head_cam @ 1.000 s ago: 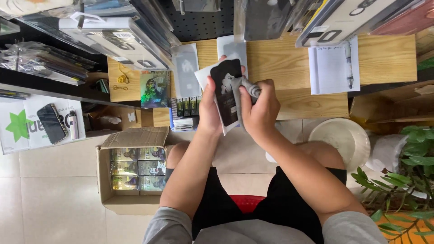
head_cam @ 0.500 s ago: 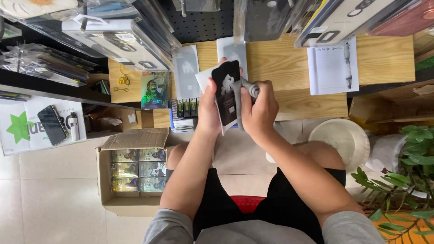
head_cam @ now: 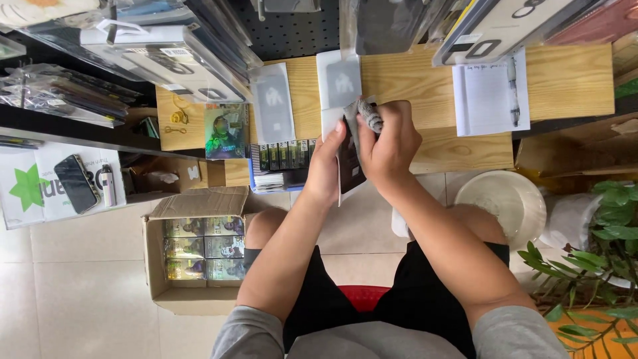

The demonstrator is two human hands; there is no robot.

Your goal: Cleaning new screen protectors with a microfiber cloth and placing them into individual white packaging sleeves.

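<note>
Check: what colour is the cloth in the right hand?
Grey; the cloth shows best in the head view, bunched in the right hand.

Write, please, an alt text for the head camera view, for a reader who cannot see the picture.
Seen from above, a seated person's left hand holds a dark flat panel on edge while the right hand presses a grey cloth against it. A wooden desk beyond carries an open notebook with a pen; an open cardboard box of packets stands on the tiled floor.
</note>
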